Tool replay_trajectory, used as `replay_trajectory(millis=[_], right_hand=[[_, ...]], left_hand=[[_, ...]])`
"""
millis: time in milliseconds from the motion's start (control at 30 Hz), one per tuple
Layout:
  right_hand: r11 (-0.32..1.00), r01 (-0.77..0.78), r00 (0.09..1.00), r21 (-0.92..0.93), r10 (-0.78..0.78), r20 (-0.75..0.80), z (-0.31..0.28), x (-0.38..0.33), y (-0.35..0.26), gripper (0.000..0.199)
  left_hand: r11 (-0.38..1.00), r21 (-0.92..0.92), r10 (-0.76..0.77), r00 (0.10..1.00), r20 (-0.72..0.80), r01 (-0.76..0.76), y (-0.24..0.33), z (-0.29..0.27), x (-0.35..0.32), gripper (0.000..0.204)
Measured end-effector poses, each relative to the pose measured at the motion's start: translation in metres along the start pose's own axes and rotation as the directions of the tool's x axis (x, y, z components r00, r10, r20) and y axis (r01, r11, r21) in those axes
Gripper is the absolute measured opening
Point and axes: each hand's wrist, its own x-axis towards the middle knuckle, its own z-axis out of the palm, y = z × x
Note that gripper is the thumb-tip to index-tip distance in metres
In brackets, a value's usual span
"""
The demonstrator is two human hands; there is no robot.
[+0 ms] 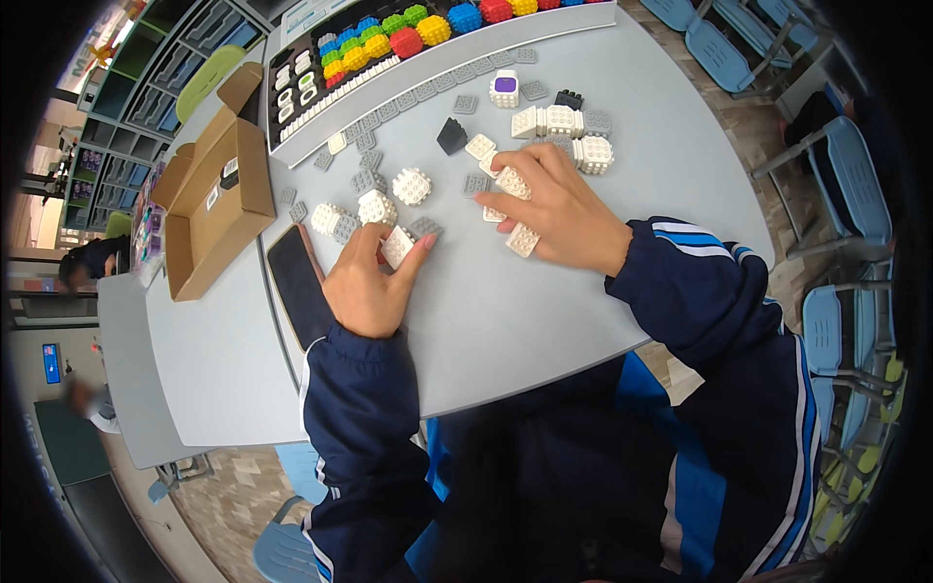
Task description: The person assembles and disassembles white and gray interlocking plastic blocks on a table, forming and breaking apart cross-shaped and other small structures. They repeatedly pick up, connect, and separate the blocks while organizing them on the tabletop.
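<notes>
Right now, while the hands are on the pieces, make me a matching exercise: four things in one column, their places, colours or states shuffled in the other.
Column one
1. Left hand
2. Cardboard box
3. Phone-shaped slab
4. Cube with a purple face

Column two
A. Dark, lying flat just left of the left hand
B. Between the right hand and the long white tray of coloured blocks
C. Brown and open
D. Thumb and fingers around a small white piece

Pairs: 1-D, 2-C, 3-A, 4-B

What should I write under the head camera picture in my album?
Left hand and right hand holding white blocks over a pale grey table.
</notes>
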Motion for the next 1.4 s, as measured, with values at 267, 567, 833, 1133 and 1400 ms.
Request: replay_trajectory(millis=[267,567,833,1133,1400], right_hand=[[0.993,0.002,0.999,0.115,-0.007,0.046,-0.009,0.0,-0.011,0.054],[0.985,0.074,0.994,0.158,-0.085,0.062,-0.008,-0.003,-0.023,0.057],[0.989,-0.003,0.997,0.147,-0.008,0.079,-0.01,-0.004,-0.025,0.062],[0.996,-0.032,0.999,0.078,0.033,-0.012,-0.007,-0.002,-0.019,0.051],[0.912,0.361,0.929,0.196,-0.37,0.014,-0.021,-0.003,-0.028,0.06]], left_hand=[[1.0,-0.003,-0.011,1.0,-0.019,0.011,-0.005,0.005,-0.001,0.04],[0.856,-0.51,0.171,0.979,0.112,-0.091,0.013,0.011,-0.009,0.048],[0.969,0.229,0.155,0.947,-0.282,-0.091,-0.004,0.011,0.004,0.049],[0.956,0.292,0.066,0.978,-0.198,-0.005,-0.01,0.021,0.008,0.049],[0.974,-0.098,0.149,0.902,-0.405,-0.205,-0.003,0.004,-0.006,0.05]])
